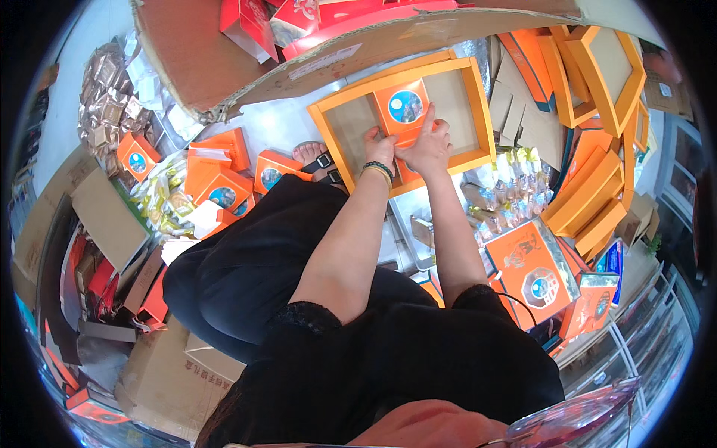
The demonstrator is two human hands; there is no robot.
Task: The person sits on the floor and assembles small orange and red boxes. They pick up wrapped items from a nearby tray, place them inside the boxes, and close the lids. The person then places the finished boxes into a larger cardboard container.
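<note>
A shallow orange-yellow tray box (486,134) lies in front of me, tilted in view. Inside it, across the middle, stand small orange cartons, the upper one (404,106) with a round blue printed window. My left hand (381,147) rests at the left side of the lower carton, its thumb and fingers against the orange edge. My right hand (430,144) reaches over the same carton from the right, index finger pointing up along the upper carton's right side. Whether either hand grips a carton cannot be told. The tray's left and right parts show a bare beige bottom.
A large cardboard box (392,42) with red packaging stands beyond the tray. Loose orange cartons (224,193) and wrapped packets (165,196) lie left. On the right are more wrapped packets (504,190), stacked orange-yellow trays (585,196) and a printed orange gift box (532,274).
</note>
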